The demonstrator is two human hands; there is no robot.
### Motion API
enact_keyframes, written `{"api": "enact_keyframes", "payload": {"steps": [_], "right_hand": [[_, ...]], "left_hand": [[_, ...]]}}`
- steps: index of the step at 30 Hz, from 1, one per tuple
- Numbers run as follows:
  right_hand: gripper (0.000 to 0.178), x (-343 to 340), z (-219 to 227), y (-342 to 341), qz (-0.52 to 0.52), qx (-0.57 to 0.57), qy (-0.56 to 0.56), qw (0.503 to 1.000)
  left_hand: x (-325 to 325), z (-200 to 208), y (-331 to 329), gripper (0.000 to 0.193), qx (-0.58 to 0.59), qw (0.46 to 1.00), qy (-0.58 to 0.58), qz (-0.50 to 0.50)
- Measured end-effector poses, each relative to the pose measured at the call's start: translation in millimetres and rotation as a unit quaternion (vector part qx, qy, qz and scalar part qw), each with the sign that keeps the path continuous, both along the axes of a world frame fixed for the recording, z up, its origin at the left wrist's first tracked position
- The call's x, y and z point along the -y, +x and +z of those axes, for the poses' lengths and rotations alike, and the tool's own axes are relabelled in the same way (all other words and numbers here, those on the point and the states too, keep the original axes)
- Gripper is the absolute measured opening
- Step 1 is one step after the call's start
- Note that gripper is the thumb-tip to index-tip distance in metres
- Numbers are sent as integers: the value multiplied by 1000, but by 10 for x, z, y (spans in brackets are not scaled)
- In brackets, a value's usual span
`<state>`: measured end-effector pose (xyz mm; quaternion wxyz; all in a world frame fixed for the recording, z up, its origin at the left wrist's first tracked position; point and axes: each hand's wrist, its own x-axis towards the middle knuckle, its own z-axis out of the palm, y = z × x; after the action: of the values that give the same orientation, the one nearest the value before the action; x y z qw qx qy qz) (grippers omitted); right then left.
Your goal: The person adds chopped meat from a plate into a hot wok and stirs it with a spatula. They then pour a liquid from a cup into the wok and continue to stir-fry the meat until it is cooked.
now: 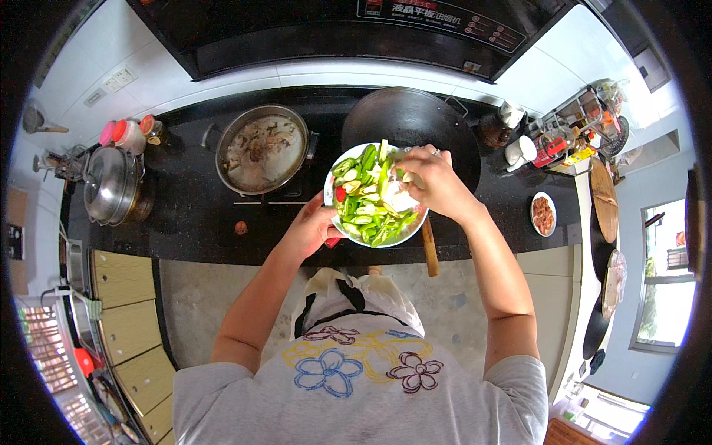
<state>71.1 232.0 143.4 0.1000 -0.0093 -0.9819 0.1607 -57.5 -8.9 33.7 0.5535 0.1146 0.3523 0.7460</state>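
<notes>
A white plate [401, 200] heaped with sliced green peppers [365, 211] and a bit of red is held over the front of the black wok [386, 119]. My left hand [308, 228] grips the plate's left rim, thumb on top. Above its right side, my right hand [432, 178] is closed with curled fingers around some green pepper slices. Part of the plate's surface shows bare beside those fingers. The plate and my right hand hide part of the wok. From under the plate a wooden handle [429, 252] sticks out toward me.
Left of the wok stands a steel pan [263, 148] with cloudy liquid. A lidded steel pot [111, 185] and red-capped jars [130, 136] are at far left. On the right are a small dish of sliced meat [544, 214], a white cup [521, 151] and bottles [582, 152]. A range hood [297, 37] overhangs the back.
</notes>
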Motion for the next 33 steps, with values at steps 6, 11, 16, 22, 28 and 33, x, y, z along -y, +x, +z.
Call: {"api": "enact_keyframes", "payload": {"steps": [6,11,16,22,28,33], "right_hand": [[36,172,61,13,-17,-13,60,998],[46,229,-75,3,-8,-15,7,1000],[42,267,-186,-22,-35,-49,-15,998],[33,247,-275,-52,-54,5,-5,999],[23,109,-95,5,-13,-19,-107,994],[24,14,44,-17,-45,13,-280,959]], "left_hand": [[17,-35,-12,59,-8,1000,15,-6],[-9,15,0,57,-20,999,26,-20],[-45,-54,16,54,-20,999,26,-14],[-76,-45,31,56,-34,999,21,-17],[-91,-91,13,57,-28,1000,-10,-9],[-71,-132,25,56,-22,1000,6,-2]]}}
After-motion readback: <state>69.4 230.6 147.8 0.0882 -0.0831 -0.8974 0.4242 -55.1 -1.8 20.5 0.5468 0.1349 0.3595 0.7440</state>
